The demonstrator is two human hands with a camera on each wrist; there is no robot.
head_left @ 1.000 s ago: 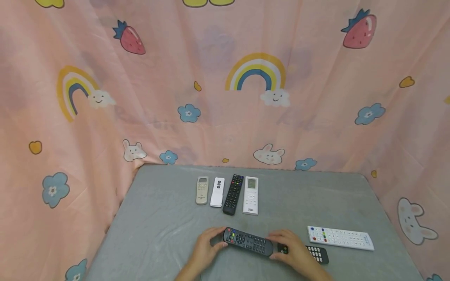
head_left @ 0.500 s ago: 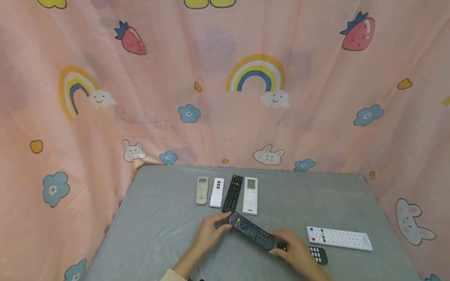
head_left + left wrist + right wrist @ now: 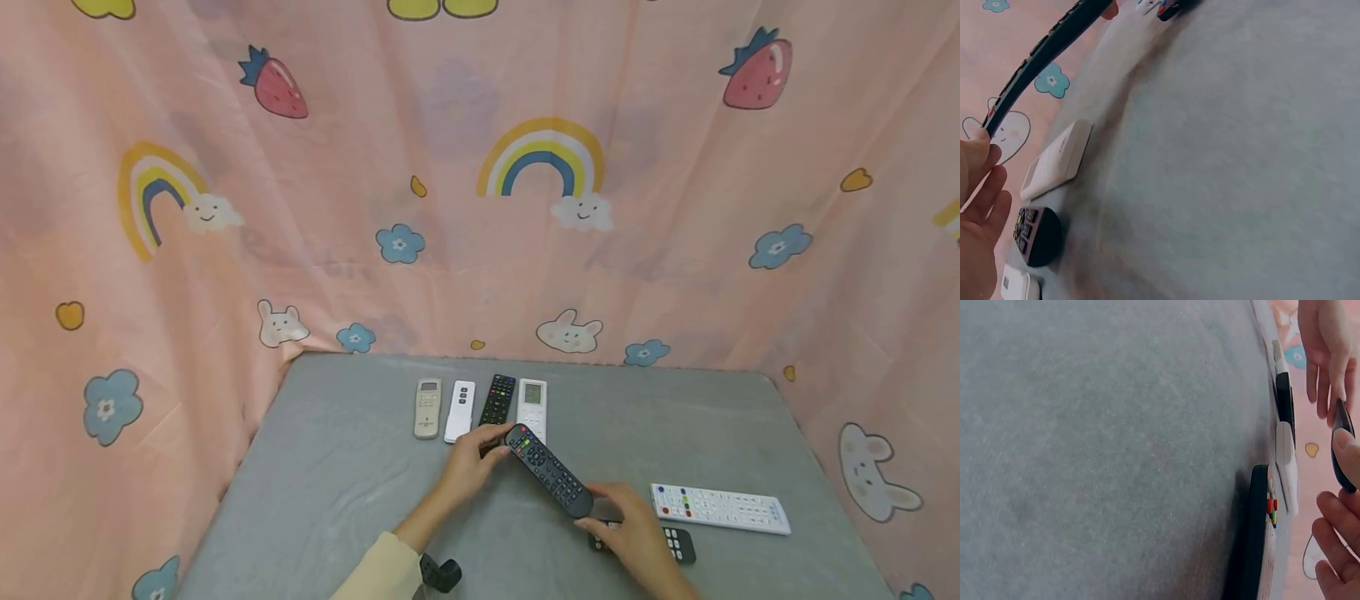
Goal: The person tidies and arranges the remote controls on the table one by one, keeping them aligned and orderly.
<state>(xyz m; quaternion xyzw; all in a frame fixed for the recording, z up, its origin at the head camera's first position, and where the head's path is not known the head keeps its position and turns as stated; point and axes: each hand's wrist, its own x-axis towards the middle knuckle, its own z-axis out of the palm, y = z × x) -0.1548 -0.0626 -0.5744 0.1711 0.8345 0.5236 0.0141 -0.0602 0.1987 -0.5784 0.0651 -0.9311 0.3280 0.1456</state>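
Observation:
A long black remote (image 3: 549, 471) with coloured buttons at its far end is held off the grey table (image 3: 337, 467), slanting from far left to near right. My left hand (image 3: 501, 440) pinches its far end, just in front of the row of remotes. My right hand (image 3: 592, 517) grips its near end. In the left wrist view the black remote (image 3: 1035, 56) runs overhead from my left fingers (image 3: 982, 187). In the right wrist view my right fingers (image 3: 1335, 537) hold the remote's end (image 3: 1342, 453).
Side by side at the table's back lie a beige remote (image 3: 427, 408), a small white one (image 3: 460, 411), a black one (image 3: 498, 398) and a white one with a screen (image 3: 532, 402). A long white remote (image 3: 720, 508) and a small black remote (image 3: 678, 543) lie right. Pink patterned curtain surrounds the table.
The black remote has swung from lying crosswise to pointing diagonally away, and has moved toward the back row. My left hand went forward with its far end; my right hand stayed near.

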